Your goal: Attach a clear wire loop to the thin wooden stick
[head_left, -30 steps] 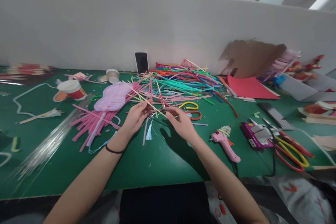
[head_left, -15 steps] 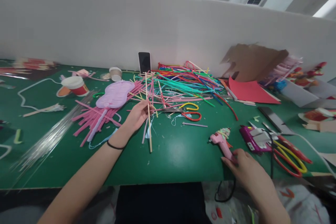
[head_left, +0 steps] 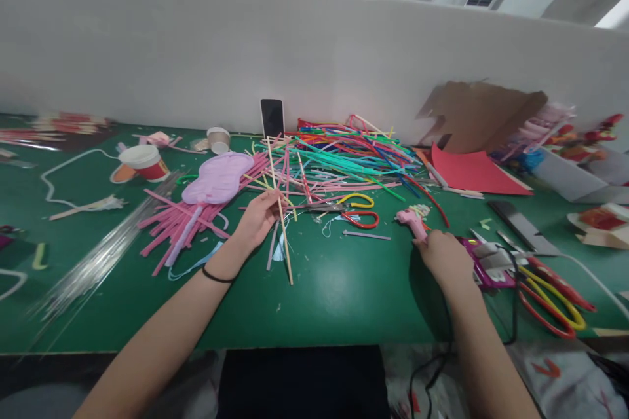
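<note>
My left hand (head_left: 258, 219) is closed on a thin wooden stick (head_left: 284, 245) that runs from the pile of coloured strips (head_left: 344, 157) down toward the table's front. My right hand (head_left: 445, 260) is wrapped round the handle of a pink glue gun (head_left: 410, 221), whose nozzle points up and left, lifted off the green table (head_left: 319, 294). A small pair of scissors with yellow and red handles (head_left: 356, 208) lies between the two hands.
A pink strip bundle and a lilac eye-mask shape (head_left: 219, 177) lie left of my left hand. Paper cups (head_left: 140, 162), a phone (head_left: 272, 118) against the white partition, red paper (head_left: 472, 170), a purple tool (head_left: 479, 258) and large scissors (head_left: 553, 294) at right.
My right hand left the stick, reached to the right front edge, grasped the pink glue gun and raised it toward the table's middle. My left hand kept the stick, now more upright.
</note>
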A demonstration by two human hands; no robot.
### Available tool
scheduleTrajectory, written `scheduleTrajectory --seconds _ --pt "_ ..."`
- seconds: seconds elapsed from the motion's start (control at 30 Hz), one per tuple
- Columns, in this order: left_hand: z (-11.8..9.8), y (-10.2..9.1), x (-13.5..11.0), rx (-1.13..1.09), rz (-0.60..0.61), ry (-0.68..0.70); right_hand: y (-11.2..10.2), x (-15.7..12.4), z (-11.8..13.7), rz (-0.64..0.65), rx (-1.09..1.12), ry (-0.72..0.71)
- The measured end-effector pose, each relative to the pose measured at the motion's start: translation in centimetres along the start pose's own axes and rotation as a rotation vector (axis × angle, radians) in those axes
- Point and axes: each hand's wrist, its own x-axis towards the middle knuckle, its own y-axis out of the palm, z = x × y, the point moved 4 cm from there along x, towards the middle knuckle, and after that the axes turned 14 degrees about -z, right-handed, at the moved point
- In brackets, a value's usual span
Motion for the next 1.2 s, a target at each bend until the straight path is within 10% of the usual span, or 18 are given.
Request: scheduleTrajectory --seconds 0.23,0.63,0.87,1.2 --pt "-0.4 0.3 -0.3 0.005 -0.056 0.068 -3.2 -0.6 2.2 -0.089 0.177 -0.063" --pt "0.2 1.5 -2.0 0.08 0.014 0.044 -4.5 -5.8 20.6 0.113 1.175 -0.559" --pt "0.3 2.6 -2.8 0.237 0.067 0.071 -1.3 -5.2 20.8 0.362 1.527 -0.357" --pt "0.4 1.9 -2.2 0.285 0.02 0.2 -1.5 -5.7 20.9 0.403 1.576 -0.381"
